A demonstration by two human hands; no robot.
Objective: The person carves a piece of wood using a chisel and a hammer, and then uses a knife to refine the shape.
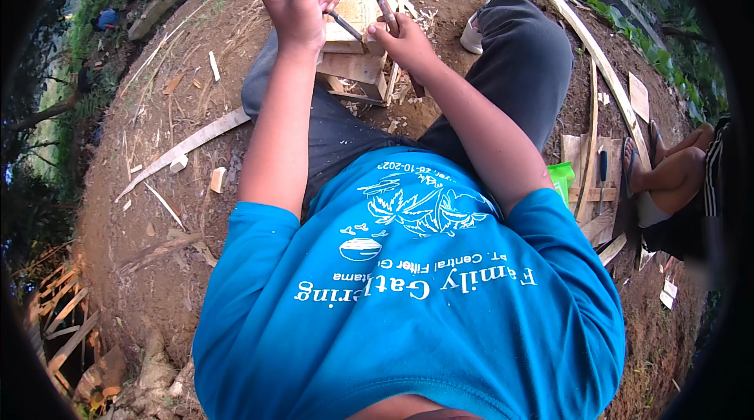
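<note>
From the head camera, you are looking down over your blue shirt, its white print sitting across the chest, while a bright green container is showing at the right, near a stack of wooden pieces.

Your left hand is reaching far forward with the arm nearly straight, fingers wrapped tight around the blue handle of a chisel; the metal shaft is slanting down to the right and its tip is meeting the pale wooden block. Your right hand is closing fully around the shaft of a hammer, elbow bent, the metal head poised just above the block's far edge.

The block is resting on a small wooden crate between your knees, at the far middle of the scene. Wood chips are lying around it on the bare soil. A long plank is stretching away on the left, and thin slats are curving along the right, where another person's foot is resting.
</note>
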